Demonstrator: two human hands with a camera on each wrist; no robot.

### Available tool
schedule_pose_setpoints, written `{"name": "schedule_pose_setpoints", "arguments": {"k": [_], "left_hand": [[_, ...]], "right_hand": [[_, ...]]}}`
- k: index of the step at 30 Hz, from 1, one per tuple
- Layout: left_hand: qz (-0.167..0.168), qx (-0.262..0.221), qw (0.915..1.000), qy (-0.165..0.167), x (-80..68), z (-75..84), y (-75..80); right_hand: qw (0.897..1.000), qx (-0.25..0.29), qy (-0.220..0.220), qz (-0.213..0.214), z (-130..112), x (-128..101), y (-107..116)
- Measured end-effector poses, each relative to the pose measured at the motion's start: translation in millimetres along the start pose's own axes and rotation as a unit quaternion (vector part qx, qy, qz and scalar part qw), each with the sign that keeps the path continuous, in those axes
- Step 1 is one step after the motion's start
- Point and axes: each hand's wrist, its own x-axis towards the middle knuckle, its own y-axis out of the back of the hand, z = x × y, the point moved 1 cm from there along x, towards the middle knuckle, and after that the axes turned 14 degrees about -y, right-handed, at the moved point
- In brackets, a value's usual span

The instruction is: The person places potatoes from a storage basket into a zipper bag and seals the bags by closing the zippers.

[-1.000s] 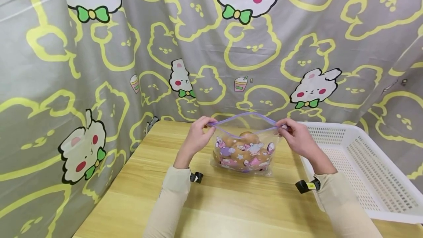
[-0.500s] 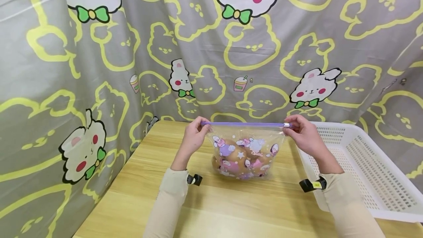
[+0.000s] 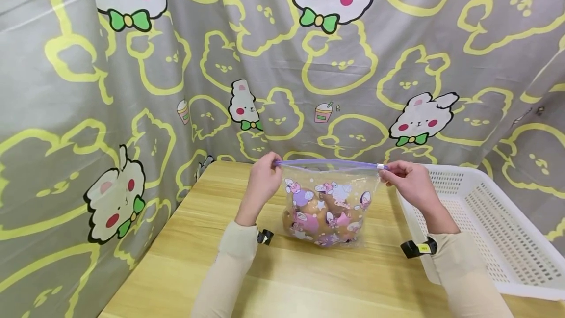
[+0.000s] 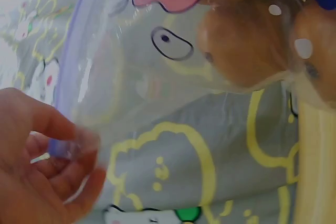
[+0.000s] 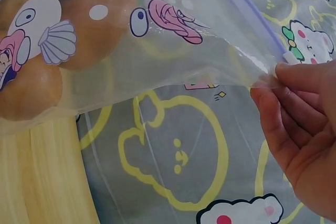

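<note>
Curtain fabric (image 3: 132, 87) printed with rabbits is hanging along the left and back of my wooden table (image 3: 185, 259). Moving rightward, my left hand (image 3: 262, 185) is pinching the left end of the purple zip strip (image 3: 326, 163) on a clear printed bag (image 3: 328, 205), with fingers curled round the corner; in the left wrist view that hand (image 4: 42, 177) is gripping the strip's end between thumb and fingers. I am holding the bag upright over the middle of the table, its mouth pointing up and its bottom resting on or just above the wood; I cannot tell which. The zip strip's long axis is running level from left to right between my two hands, and it is looking pressed together along most of its length. Round brown pieces of food (image 3: 320, 210) are sitting low inside the bag, and they are showing in the right wrist view too (image 5: 79, 30), behind cartoon prints. A small white slider (image 3: 380, 166) is sitting at the strip's right end, just beside my right hand (image 3: 410, 185), which is pinching that right corner with curled fingers (image 5: 294, 108). Farther right, a white perforated basket (image 3: 494, 239) is standing on the table, close to my right forearm.
</note>
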Motion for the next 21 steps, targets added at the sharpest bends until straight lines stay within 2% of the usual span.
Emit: {"name": "schedule_pose_setpoints", "arguments": {"k": [2,4,7,12,16,18,21], "left_hand": [[-0.036,0.091,0.9947,-0.033,3.1,7.2,-2.0],[-0.072,0.164,0.9823,-0.056,6.1,15.5,-4.8],[-0.12,0.216,0.9658,-0.08,11.8,28.1,-11.4],[-0.204,0.21,0.9475,-0.129,21.8,48.5,-23.8],[-0.265,0.18,0.936,-0.146,28.6,61.4,-32.9],[-0.28,0.164,0.9342,-0.147,31.8,67.7,-37.1],[-0.283,0.148,0.9352,-0.154,37.1,77.1,-44.6]], "right_hand": [[1.0,0.011,0.011,-0.006,0,0,0],[0.999,0.026,0.024,-0.015,-1,-1,-1],[0.997,0.056,0.042,-0.037,-2,-2,-1],[0.993,0.085,0.057,-0.065,-1,-1,-4],[0.993,0.082,0.058,-0.068,3,1,-6],[0.993,0.082,0.056,-0.07,3,1,-6],[0.992,0.088,0.055,-0.074,1,0,-6]]}}
